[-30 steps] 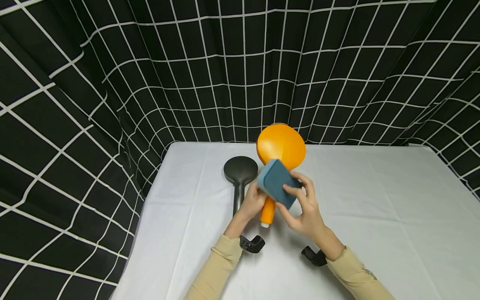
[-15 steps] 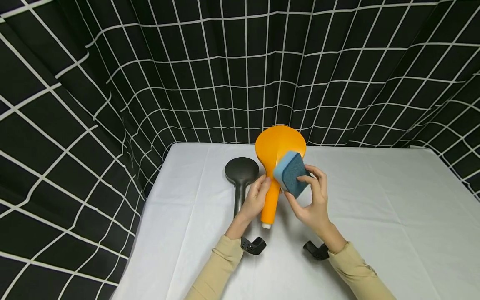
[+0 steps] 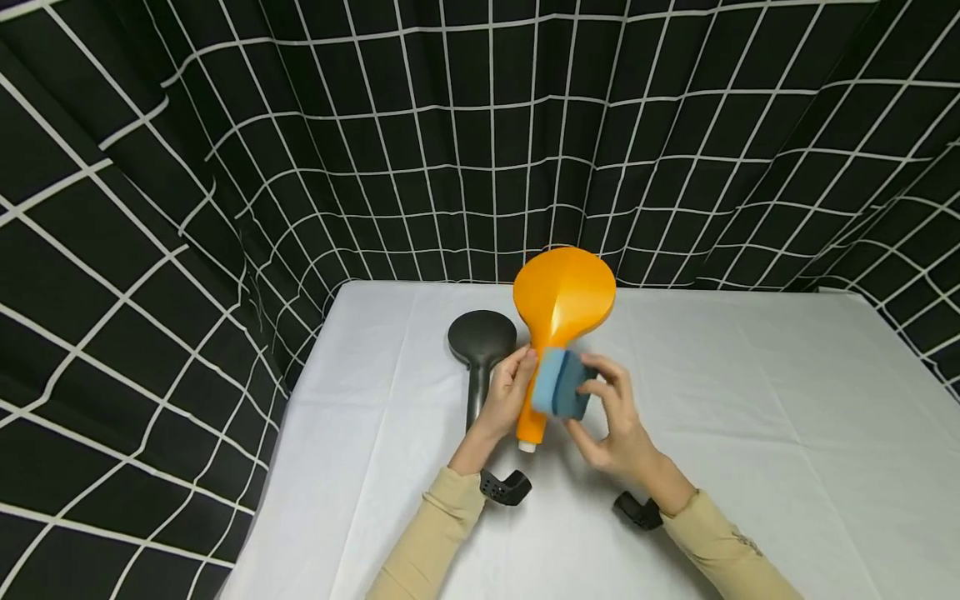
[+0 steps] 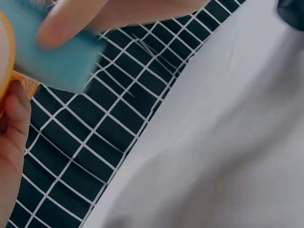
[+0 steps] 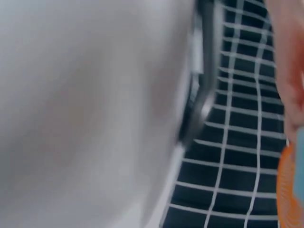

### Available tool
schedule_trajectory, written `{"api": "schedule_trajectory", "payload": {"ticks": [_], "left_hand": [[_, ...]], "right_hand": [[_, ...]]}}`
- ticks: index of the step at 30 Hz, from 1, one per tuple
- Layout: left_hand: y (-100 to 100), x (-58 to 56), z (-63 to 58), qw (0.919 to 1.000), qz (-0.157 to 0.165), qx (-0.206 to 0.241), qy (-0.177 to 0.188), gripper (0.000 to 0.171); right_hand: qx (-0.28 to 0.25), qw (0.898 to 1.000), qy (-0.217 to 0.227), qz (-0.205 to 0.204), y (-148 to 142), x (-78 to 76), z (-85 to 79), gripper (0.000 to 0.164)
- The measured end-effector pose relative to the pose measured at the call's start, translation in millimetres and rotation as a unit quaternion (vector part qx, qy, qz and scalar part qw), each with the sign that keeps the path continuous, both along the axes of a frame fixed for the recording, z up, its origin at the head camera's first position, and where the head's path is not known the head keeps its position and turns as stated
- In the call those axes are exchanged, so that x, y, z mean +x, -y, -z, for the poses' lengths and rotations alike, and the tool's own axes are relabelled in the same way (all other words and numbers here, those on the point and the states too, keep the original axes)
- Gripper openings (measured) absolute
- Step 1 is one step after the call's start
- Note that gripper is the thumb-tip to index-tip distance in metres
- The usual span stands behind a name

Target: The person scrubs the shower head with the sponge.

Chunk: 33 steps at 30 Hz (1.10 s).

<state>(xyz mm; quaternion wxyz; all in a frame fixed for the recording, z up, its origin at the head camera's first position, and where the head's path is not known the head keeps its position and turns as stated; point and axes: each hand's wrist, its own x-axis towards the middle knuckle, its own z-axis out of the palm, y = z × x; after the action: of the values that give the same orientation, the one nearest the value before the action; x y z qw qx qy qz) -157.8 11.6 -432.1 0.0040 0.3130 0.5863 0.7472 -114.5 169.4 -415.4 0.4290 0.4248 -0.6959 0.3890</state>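
My left hand (image 3: 508,398) grips the handle of an orange handheld shower head (image 3: 564,290) from its left side. The broad round head points away, and a white connector shows at the near end of the handle. Between thumb and fingers, my right hand (image 3: 621,429) pinches a two-tone blue sponge (image 3: 551,383). The sponge's light blue side lies against the handle, just right of my left fingers. In the left wrist view, the blurred sponge (image 4: 61,64) overlaps the shower head's orange edge. The right wrist view catches only a strip of the sponge (image 5: 299,166) beside the orange rim.
A black handheld shower head (image 3: 482,337) lies on the white-covered table (image 3: 750,417), left of the orange one, its handle partly behind my left wrist. Black curtains (image 3: 420,142) with a white grid enclose the back and sides. Each wrist wears a black camera mount (image 3: 506,488).
The sponge rises along the orange shower head towards its head, then comes back down and left onto the handle. The left hand keeps its hold; the black shower head stays put.
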Motion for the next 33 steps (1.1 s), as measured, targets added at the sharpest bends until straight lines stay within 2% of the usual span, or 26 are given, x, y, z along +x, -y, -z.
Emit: {"api": "schedule_trajectory", "payload": {"ticks": [2,4,5,7,10,13,15,17,19,23,26,28,30,33], "left_hand": [[-4,-2.5,7.7,0.9999,0.012,-0.001,-0.004,0.037],[-6,-1.1,6.3,0.9998,0.019,-0.007,-0.001,0.034],[-6,-0.5,5.3,0.9998,0.02,-0.009,0.0,0.032],[-6,0.2,2.8,0.9997,0.022,-0.009,0.004,0.03],[-3,3.2,-5.3,0.9999,0.016,-0.005,0.003,0.03],[1,6.4,-13.5,1.0,0.0,-0.005,-0.002,0.032],[3,6.8,-15.9,0.9998,-0.018,-0.008,-0.005,0.032],[4,6.9,-17.2,0.9995,-0.031,-0.008,-0.005,0.031],[3,6.6,-16.8,0.9995,-0.033,-0.004,0.001,0.031],[-1,7.6,-14.7,0.9998,-0.012,0.001,0.013,0.035],[-3,8.0,-12.6,0.9999,-0.003,-0.001,0.011,0.035],[-3,7.5,-11.9,0.9999,-0.008,0.004,0.011,0.036],[-2,6.4,-11.6,0.9996,-0.024,0.009,0.013,0.035],[0,3.9,-11.9,0.9987,-0.049,0.007,0.009,0.031]], "right_hand": [[-0.043,0.996,0.017,0.073,0,-2.8,-10.4,0.04],[-0.082,0.988,0.034,0.128,0,-4.5,-18.9,0.044],[-0.093,0.984,0.043,0.147,0,-4.6,-21.2,0.045],[-0.098,0.981,0.057,0.158,0,-3.3,-23.8,0.047],[-0.065,0.989,0.076,0.113,2,3.5,-19.5,0.047],[0.012,0.998,0.054,0.023,2,12.2,-4.7,0.039],[0.069,0.997,0.025,-0.037,-1,15.8,6.8,0.032],[0.109,0.991,-0.005,-0.073,-5,15.1,16.4,0.027],[0.115,0.991,-0.011,-0.073,-10,10.6,20.7,0.026],[0.054,0.998,0.038,0.016,-18,-2.2,18.9,0.037],[0.023,0.995,0.082,0.058,-20,-5.3,17.0,0.043],[0.034,0.994,0.092,0.052,-21,-1.5,17.9,0.043],[0.075,0.992,0.096,0.025,-21,6.6,20.5,0.04],[0.145,0.983,0.106,-0.02,-24,21.3,24.1,0.033]]}}
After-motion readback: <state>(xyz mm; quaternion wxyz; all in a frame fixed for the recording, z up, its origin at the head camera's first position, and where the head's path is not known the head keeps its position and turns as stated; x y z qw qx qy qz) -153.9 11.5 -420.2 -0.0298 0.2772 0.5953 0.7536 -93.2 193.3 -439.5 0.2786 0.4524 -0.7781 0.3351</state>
